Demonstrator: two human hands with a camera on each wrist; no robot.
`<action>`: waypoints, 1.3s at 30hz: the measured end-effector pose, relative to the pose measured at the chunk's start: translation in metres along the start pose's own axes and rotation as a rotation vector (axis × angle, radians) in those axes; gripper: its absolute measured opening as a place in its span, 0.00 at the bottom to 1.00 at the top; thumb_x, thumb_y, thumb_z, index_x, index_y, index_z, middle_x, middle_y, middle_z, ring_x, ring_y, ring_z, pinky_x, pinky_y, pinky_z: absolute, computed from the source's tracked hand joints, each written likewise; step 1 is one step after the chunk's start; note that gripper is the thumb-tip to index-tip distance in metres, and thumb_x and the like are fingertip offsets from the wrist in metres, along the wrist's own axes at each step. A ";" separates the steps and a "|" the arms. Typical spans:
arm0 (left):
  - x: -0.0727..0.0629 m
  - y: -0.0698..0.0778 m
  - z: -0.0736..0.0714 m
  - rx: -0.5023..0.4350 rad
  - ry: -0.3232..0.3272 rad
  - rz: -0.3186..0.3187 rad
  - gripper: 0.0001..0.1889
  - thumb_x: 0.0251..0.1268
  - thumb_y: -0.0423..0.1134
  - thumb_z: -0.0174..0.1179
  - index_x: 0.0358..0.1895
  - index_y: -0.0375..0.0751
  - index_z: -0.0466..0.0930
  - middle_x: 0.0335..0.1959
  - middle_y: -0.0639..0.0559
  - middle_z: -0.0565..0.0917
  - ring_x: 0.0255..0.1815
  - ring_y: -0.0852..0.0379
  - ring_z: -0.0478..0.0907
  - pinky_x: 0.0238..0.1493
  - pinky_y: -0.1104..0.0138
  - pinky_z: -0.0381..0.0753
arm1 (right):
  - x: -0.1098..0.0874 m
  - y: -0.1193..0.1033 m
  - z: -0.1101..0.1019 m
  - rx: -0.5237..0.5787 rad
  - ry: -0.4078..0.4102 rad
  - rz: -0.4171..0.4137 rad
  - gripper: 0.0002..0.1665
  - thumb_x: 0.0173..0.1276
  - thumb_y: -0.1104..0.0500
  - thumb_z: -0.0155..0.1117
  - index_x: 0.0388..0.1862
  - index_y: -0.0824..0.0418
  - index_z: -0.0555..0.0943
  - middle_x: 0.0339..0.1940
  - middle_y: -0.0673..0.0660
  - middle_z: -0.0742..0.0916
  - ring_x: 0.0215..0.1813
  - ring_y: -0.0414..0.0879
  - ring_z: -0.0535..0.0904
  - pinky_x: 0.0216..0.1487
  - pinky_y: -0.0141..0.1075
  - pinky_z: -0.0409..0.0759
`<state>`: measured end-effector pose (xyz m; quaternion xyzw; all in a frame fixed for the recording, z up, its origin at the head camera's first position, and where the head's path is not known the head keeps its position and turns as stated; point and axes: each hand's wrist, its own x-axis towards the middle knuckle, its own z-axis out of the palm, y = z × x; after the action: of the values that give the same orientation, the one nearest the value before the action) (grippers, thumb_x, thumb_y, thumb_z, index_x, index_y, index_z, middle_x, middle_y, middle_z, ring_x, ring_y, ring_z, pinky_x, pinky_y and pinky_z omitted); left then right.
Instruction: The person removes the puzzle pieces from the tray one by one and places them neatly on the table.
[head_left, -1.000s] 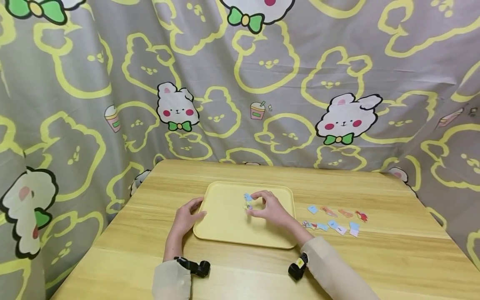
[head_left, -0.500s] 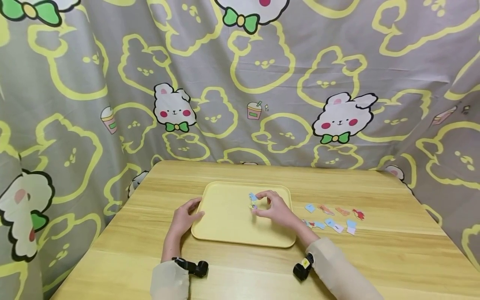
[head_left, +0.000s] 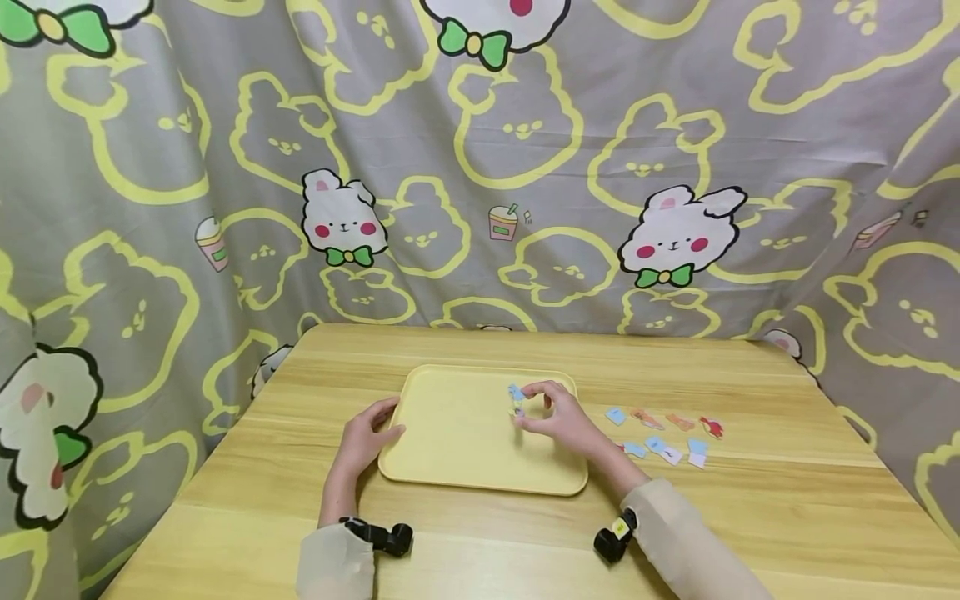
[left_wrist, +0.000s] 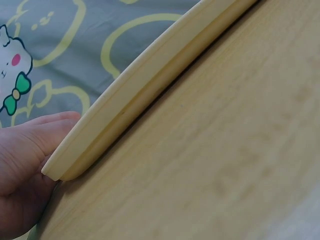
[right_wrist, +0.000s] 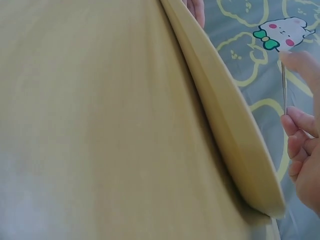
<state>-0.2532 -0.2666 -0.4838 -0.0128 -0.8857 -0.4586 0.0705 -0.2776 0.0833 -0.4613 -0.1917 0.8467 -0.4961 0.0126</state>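
Observation:
A pale yellow tray (head_left: 457,437) lies on the wooden table, and its outer wall (left_wrist: 125,95) fills much of the left wrist view. My left hand (head_left: 365,437) holds the tray's left edge, thumb at the rim and fingers along the outer side. Above the tray's right half, my right hand (head_left: 558,417) pinches a small flat cardboard puzzle piece (head_left: 516,393), blue at the top and yellowish lower down, between thumb and fingers. The right wrist view shows that piece (right_wrist: 284,90) edge-on as a thin upright line. Its printed face is too small to read.
Several small card pieces lie right of the tray: a blue one (head_left: 616,416), orange ones (head_left: 680,422), a red one (head_left: 712,427) and blue-and-white ones (head_left: 697,452). My right forearm partly covers the nearest. A patterned grey curtain (head_left: 420,125) hangs behind the wooden table (head_left: 480,542).
My right hand has moved a little to the right over the tray, still pinching the puzzle piece. My left hand stays at the tray's edge. The head view has shifted slightly.

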 end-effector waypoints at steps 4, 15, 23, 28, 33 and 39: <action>0.000 -0.001 0.000 -0.006 -0.007 -0.010 0.27 0.61 0.32 0.66 0.65 0.37 0.74 0.63 0.35 0.78 0.66 0.38 0.74 0.70 0.50 0.71 | -0.003 0.001 -0.004 -0.012 0.006 -0.003 0.32 0.57 0.50 0.76 0.58 0.58 0.77 0.55 0.56 0.80 0.48 0.51 0.69 0.44 0.34 0.69; 0.000 -0.002 0.000 -0.004 -0.013 -0.006 0.27 0.62 0.31 0.65 0.66 0.37 0.74 0.64 0.36 0.77 0.67 0.39 0.74 0.70 0.52 0.72 | -0.011 0.005 -0.015 -0.016 0.010 0.009 0.31 0.58 0.50 0.75 0.59 0.58 0.77 0.56 0.56 0.80 0.48 0.51 0.68 0.42 0.35 0.69; -0.001 -0.002 0.000 0.003 -0.019 -0.008 0.27 0.62 0.31 0.65 0.66 0.37 0.73 0.65 0.36 0.77 0.67 0.39 0.74 0.70 0.52 0.72 | -0.019 0.010 -0.027 -0.014 0.012 0.039 0.31 0.59 0.48 0.74 0.59 0.56 0.76 0.56 0.58 0.79 0.49 0.52 0.68 0.39 0.36 0.69; 0.000 -0.002 -0.001 0.000 -0.021 -0.010 0.27 0.62 0.31 0.65 0.66 0.37 0.73 0.64 0.36 0.77 0.67 0.39 0.74 0.69 0.52 0.73 | -0.022 0.013 -0.033 -0.017 0.020 0.046 0.30 0.60 0.48 0.73 0.59 0.56 0.76 0.57 0.58 0.79 0.49 0.52 0.67 0.37 0.35 0.68; 0.000 -0.001 -0.001 0.000 -0.025 -0.015 0.27 0.63 0.32 0.65 0.66 0.38 0.73 0.64 0.36 0.77 0.67 0.39 0.74 0.69 0.51 0.72 | -0.026 0.015 -0.039 -0.030 0.020 0.048 0.30 0.60 0.48 0.73 0.59 0.56 0.76 0.55 0.59 0.78 0.48 0.52 0.67 0.35 0.35 0.67; 0.000 -0.001 -0.002 0.007 -0.032 -0.016 0.27 0.63 0.33 0.65 0.67 0.38 0.73 0.65 0.36 0.77 0.67 0.39 0.73 0.70 0.51 0.72 | -0.032 0.018 -0.047 -0.052 0.023 0.073 0.30 0.61 0.47 0.72 0.59 0.55 0.76 0.51 0.59 0.77 0.47 0.51 0.65 0.35 0.35 0.65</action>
<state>-0.2532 -0.2688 -0.4836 -0.0129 -0.8883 -0.4560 0.0529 -0.2634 0.1413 -0.4584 -0.1555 0.8658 -0.4752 0.0160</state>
